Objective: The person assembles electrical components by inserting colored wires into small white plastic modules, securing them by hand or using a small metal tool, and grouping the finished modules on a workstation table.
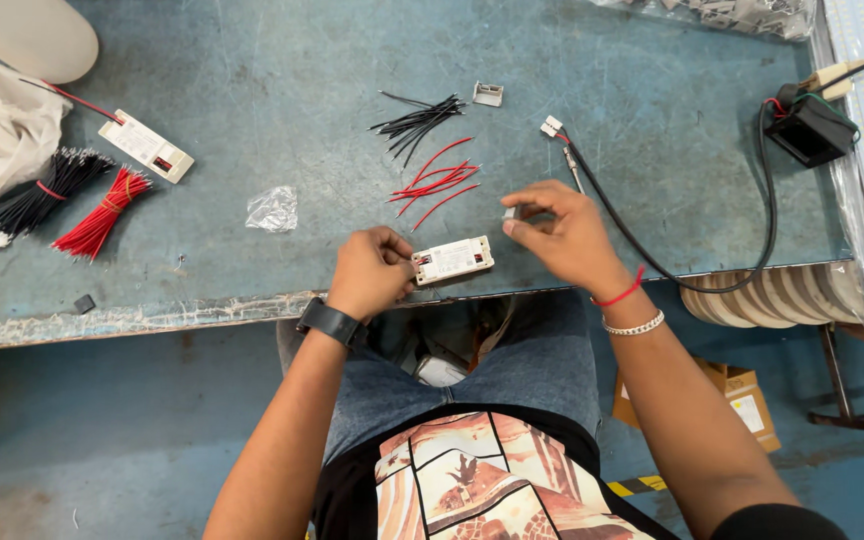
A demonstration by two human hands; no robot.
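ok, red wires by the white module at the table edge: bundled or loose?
Loose. The red wires lie fanned out singly on the table, with no tie visible, just beyond the white module that the left hand holds.

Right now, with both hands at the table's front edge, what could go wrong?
1. The white driver box sits right at the table edge, held only by the left hand; a nudge could tip it off.
2. The small part pinched in the right hand could slip and drop.
3. The loose red wires lie close to both hands and could be swept aside.
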